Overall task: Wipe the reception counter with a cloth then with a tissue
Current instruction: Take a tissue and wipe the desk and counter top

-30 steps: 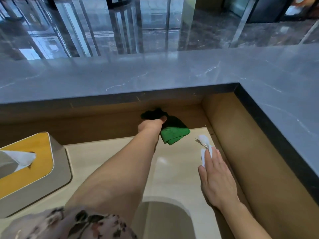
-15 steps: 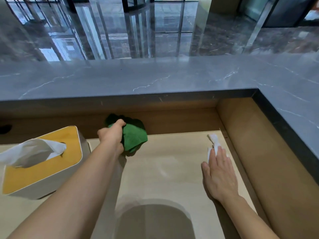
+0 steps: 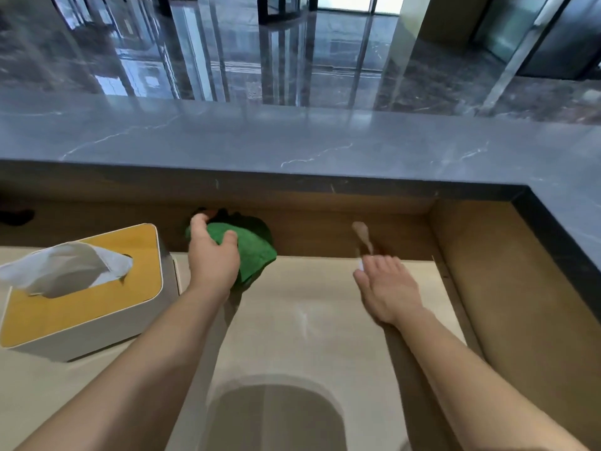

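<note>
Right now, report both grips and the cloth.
Left grip holds green cloth at back of desk. Right grip flat on tissue, blurred. Tissue box left, clear of both.

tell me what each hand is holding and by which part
The left hand grips the green cloth by its left side, thumb on top. The right hand, blurred, seems to press flat on a tissue, not grip it.

Left side: box [image 3: 81, 307] with yellow top and pale grey sides; white sheet [image 3: 65, 268] stands out of its slot. Bottom centre: grey round-topped object [image 3: 273, 415], identity unclear. Beyond: glossy dark marble floor [image 3: 195, 53], strong reflections; bright glass doors [image 3: 344, 3].
</note>
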`<state>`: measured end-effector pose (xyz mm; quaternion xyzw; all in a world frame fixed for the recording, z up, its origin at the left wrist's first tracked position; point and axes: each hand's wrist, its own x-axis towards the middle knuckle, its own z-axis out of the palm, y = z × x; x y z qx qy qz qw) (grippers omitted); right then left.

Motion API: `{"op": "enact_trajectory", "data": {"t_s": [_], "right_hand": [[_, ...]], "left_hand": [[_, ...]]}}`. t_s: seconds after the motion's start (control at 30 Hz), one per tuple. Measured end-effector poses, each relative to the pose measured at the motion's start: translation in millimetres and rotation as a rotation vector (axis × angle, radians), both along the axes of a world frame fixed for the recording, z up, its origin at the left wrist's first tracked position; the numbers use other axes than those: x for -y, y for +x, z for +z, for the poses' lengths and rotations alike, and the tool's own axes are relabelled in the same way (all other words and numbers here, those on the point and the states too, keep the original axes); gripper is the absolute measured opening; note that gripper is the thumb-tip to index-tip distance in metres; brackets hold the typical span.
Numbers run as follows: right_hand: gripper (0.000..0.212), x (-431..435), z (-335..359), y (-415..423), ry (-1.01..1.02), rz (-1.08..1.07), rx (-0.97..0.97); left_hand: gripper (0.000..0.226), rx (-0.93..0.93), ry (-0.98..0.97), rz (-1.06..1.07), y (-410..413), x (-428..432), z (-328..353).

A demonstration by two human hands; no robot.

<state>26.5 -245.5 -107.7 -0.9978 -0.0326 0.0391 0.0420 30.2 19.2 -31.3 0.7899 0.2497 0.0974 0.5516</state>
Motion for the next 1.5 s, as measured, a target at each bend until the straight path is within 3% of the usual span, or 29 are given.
{"op": "enact_trajectory", "data": {"t_s": [0.13,0.23,0.47,0.6,0.63,0.7,0.87,0.97,1.1,1.23,1.33,1.4,1.5], "right_hand": [[0.075,50,6,16,-0.087,-0.244,-0.078],[0.058,16,5,19,-0.111,-0.275,-0.036],[0.054,-115,7,44,0.076,0.086,-0.190],[0.077,-122,-10,71,0.064,0.294,-0.077],[0.074,-115,-14,75,0.051,0.304,-0.102],[0.059,-95,-18,79,0.065,0.260,-0.186],[0.055,6,-2,58,-0.023,-0.010,0.009],[0.065,54,2,48,-0.119,-0.231,-0.069],[0.049,13,12,52,-0.038,-0.405,-0.259],[0.051,-74,-7,65,0.063,-0.041,0.023],[0.057,-135,-2,74,0.161,0.233,-0.090],[0.072,-148,3,78,0.194,0.377,-0.032],[0.060,-116,-12,87,0.115,0.308,-0.152]], "left_hand": [[0.040,0.016,-0.040,0.054,0,-3,-10],[0.038,0.026,-0.043,0.073,-3,-5,-17],[0.043,-0.100,0.127,-0.039,-3,-10,-49],[0.045,-0.140,0.217,-0.047,-1,-11,-55],[0.045,-0.149,0.230,-0.047,-1,-11,-56],[0.046,-0.161,0.248,-0.042,-1,-10,-59],[0.047,-0.188,0.242,-0.012,-4,-9,-52],[0.048,-0.190,0.231,-0.018,-7,-8,-47],[0.049,-0.187,0.196,-0.042,-11,-12,-46],[0.052,-0.202,0.178,-0.068,-12,-17,-46],[0.054,-0.197,0.189,-0.073,-13,-18,-47],[0.054,-0.190,0.184,-0.068,-13,-17,-48],[0.054,-0.191,0.166,-0.058,-12,-17,-46]]}}
